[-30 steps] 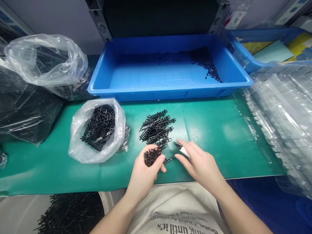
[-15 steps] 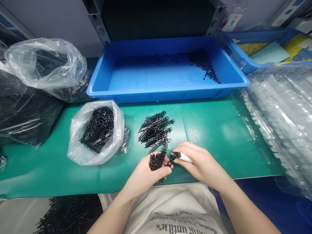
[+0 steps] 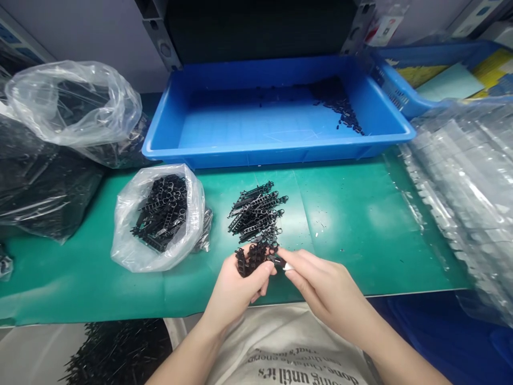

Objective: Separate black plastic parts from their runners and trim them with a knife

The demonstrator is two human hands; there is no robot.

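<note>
My left hand (image 3: 240, 280) is closed around a bunch of black plastic strips (image 3: 254, 258) with ladder-like rungs and small rings. Close on its right, my right hand (image 3: 320, 272) pinches a small tool (image 3: 287, 266) with a white handle and a dark tip. That tip meets the strips by my left thumb; most of the handle is hidden in my fingers. Just beyond both hands lies a pile of similar black strips (image 3: 256, 211) on the green mat (image 3: 352, 214). More strips (image 3: 164, 208) fill an open clear plastic bag (image 3: 122, 235) to the left.
A blue tray (image 3: 248, 152) with small black pieces (image 3: 344, 112) stands at the back. Larger bags (image 3: 44, 182) of dark parts crowd the left. Stacked clear plastic trays (image 3: 473, 176) and a blue basket (image 3: 412, 101) occupy the right. Below the mat's edge sits a bin of black scraps (image 3: 120, 350).
My right hand has moved left, closer to my left hand, bringing the tool's tip against the strips. The bunch in my left hand has shifted slightly up and left.
</note>
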